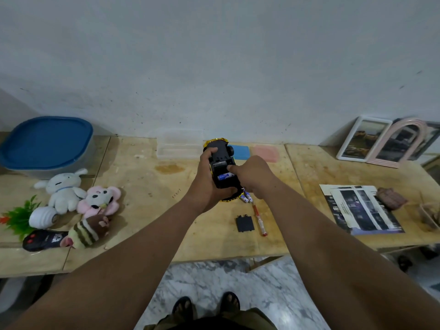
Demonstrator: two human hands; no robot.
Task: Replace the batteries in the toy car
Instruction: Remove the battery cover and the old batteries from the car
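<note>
The yellow toy car (220, 152) is held upside down above the wooden table (147, 186), its black underside facing me. My left hand (206, 184) grips it from the left side. My right hand (250, 176) reaches in from the right, its forefinger pressing on a blue and white battery (223, 176) in the open compartment. Loose batteries (246, 198) lie on the table just under my right hand. The black battery cover (244, 223) lies nearer me, beside a red-handled screwdriver (259, 219).
Plush toys (81, 198), a green plastic plant (20, 216), a black remote (44, 239) and a blue-lidded tub (47, 144) fill the left. A clear box (178, 147) and blue and pink pads (240, 152) stand behind the car. Printed sheets (362, 208) and picture frames (381, 141) are at right.
</note>
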